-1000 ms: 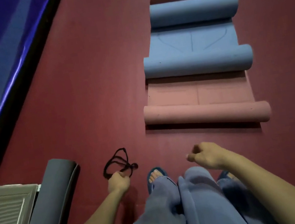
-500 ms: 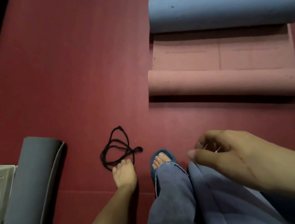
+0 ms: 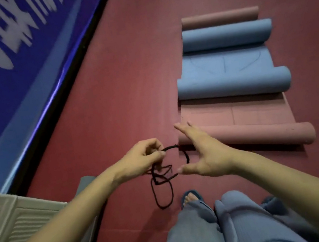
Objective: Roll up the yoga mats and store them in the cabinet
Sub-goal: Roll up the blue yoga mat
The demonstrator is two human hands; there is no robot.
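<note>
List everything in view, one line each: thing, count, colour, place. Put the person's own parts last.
pink mat: one, pink, flat on the floor, both ends curled up
blue mat: one, blue, lying on the pink mat, both ends curled up
grey mat: one, dark grey, rolled, beside the cabinet, mostly hidden by the left arm
cord: one, black, loops dangling from the left hand
cabinet: one, pale grey, lower left
banner: one, blue with white blurred lettering, upper left
floor: one, dark red
left hand: pinches the cord
right hand: fingers spread, thumb near the cord
legs: two, in blue trousers
sandals: two, blue, on the feet
</note>
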